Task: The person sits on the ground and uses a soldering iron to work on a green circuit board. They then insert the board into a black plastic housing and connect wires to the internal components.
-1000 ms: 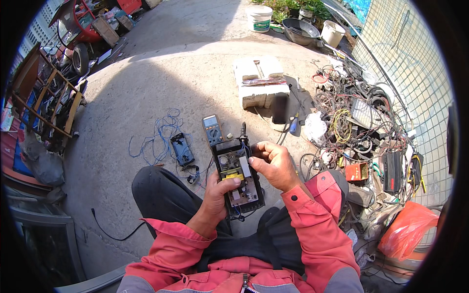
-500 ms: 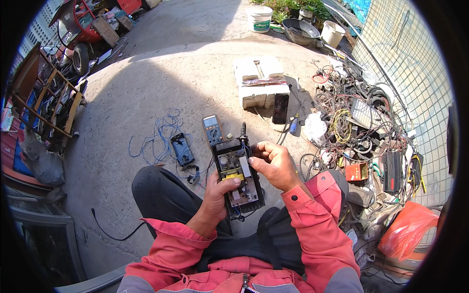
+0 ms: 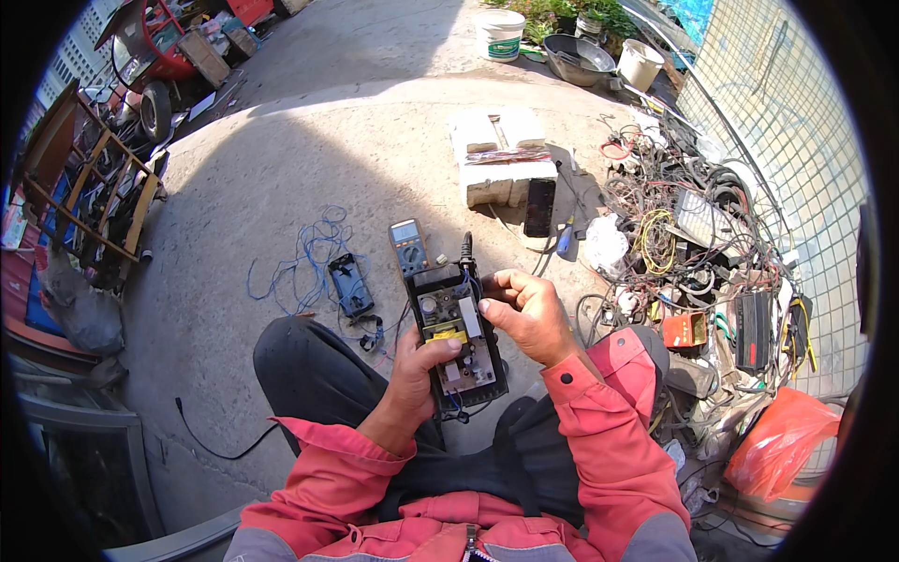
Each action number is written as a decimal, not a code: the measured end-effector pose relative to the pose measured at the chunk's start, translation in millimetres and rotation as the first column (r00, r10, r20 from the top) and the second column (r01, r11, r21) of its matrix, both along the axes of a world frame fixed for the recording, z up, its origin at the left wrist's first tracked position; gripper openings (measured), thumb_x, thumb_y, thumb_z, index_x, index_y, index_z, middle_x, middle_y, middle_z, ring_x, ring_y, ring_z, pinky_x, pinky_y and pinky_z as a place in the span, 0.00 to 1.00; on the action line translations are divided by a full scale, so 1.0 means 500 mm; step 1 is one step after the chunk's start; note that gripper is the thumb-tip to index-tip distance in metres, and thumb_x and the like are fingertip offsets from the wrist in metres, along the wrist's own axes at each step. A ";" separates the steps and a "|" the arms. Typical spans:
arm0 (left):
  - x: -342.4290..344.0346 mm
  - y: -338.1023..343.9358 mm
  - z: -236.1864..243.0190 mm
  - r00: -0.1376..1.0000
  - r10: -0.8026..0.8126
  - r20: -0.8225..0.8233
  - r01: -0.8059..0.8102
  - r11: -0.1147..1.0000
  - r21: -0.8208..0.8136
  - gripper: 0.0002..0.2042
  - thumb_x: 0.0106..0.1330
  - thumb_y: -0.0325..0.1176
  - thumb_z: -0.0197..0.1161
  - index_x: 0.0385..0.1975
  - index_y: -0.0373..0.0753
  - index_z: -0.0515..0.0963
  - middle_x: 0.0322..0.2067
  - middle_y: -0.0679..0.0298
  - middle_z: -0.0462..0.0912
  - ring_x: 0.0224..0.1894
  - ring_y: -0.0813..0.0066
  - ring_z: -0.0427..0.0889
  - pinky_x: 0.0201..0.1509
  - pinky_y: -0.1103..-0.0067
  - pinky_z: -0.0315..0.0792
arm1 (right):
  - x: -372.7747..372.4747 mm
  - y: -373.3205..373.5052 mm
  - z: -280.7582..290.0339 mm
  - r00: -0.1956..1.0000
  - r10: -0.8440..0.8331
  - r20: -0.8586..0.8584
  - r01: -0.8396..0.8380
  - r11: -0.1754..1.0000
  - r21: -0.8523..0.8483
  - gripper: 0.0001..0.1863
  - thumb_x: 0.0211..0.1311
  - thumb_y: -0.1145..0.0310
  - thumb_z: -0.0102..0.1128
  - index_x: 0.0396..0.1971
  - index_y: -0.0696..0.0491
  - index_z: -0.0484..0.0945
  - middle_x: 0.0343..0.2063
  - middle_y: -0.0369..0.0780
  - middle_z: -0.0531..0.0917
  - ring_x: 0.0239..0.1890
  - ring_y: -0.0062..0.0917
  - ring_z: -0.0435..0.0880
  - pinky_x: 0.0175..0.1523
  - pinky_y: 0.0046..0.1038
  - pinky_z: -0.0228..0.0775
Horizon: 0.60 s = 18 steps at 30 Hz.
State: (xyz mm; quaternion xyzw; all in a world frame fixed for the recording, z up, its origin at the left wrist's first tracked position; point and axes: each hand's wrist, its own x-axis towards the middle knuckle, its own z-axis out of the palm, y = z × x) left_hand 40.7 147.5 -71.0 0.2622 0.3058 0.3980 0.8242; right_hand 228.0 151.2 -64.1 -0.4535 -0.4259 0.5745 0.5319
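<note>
In front of my knees I hold an opened power supply (image 3: 483, 357), a black plastic case with a bare circuit board and a yellow-wrapped transformer inside. My left hand (image 3: 412, 375) is closed round its left side, the thumb lying across near the transformer. At the upper right edge, my right hand (image 3: 531, 316) is closed with curled fingers, its thumb against the rim beside a white block on the board. A black cable (image 3: 466, 247) leaves the far end of the case. Just beyond lies a multimeter (image 3: 408, 246) with a grey screen.
Left of the multimeter are a black plastic shell (image 3: 350, 286) and tangled blue wire (image 3: 304, 262). A white block (image 3: 496, 155) stands ahead with a phone (image 3: 539, 208) leaning on it, a blue-handled screwdriver (image 3: 565, 238) beside it. Heaped cables (image 3: 693, 234) lie at right, near a red bag (image 3: 782, 442).
</note>
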 end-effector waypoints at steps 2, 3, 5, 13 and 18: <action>0.000 0.000 0.002 1.000 -0.002 0.006 0.002 1.000 0.000 0.23 0.57 0.27 0.59 0.54 0.31 0.70 0.43 0.55 0.81 0.43 0.66 0.84 0.47 0.71 0.81 | 0.000 0.001 -0.005 1.000 -0.002 -0.010 0.002 1.000 0.005 0.15 0.61 0.71 0.63 0.44 0.64 0.75 0.34 0.38 0.83 0.32 0.16 0.81 0.32 0.20 0.74; -0.001 0.001 0.000 1.000 -0.007 -0.005 0.007 1.000 0.016 0.24 0.57 0.28 0.59 0.55 0.29 0.69 0.44 0.51 0.81 0.45 0.61 0.84 0.49 0.68 0.81 | 0.000 0.001 -0.007 1.000 -0.001 -0.013 0.002 1.000 0.003 0.16 0.61 0.71 0.63 0.45 0.64 0.75 0.34 0.38 0.83 0.32 0.16 0.80 0.33 0.20 0.74; -0.002 0.002 -0.001 1.000 -0.015 -0.011 0.015 0.999 0.035 0.25 0.57 0.29 0.58 0.57 0.27 0.69 0.45 0.48 0.81 0.47 0.57 0.84 0.51 0.66 0.81 | 0.001 0.002 -0.007 1.000 0.005 -0.018 -0.005 1.000 -0.002 0.17 0.61 0.71 0.63 0.46 0.65 0.75 0.34 0.38 0.83 0.33 0.16 0.80 0.34 0.20 0.74; -0.002 0.007 0.009 1.000 -0.009 0.013 0.009 0.999 0.050 0.26 0.57 0.31 0.58 0.57 0.27 0.69 0.46 0.47 0.81 0.47 0.57 0.84 0.51 0.66 0.81 | 0.009 0.007 -0.020 0.997 0.023 -0.075 -0.022 1.000 0.014 0.19 0.60 0.71 0.62 0.48 0.66 0.74 0.38 0.40 0.83 0.37 0.17 0.80 0.40 0.22 0.75; -0.006 0.012 0.006 1.000 0.016 -0.007 -0.016 0.999 0.040 0.26 0.57 0.33 0.58 0.57 0.28 0.69 0.45 0.47 0.82 0.46 0.60 0.85 0.51 0.68 0.81 | 0.011 0.004 -0.012 0.994 0.068 -0.083 -0.070 0.997 -0.020 0.23 0.59 0.71 0.62 0.52 0.67 0.72 0.43 0.44 0.82 0.42 0.21 0.81 0.47 0.24 0.75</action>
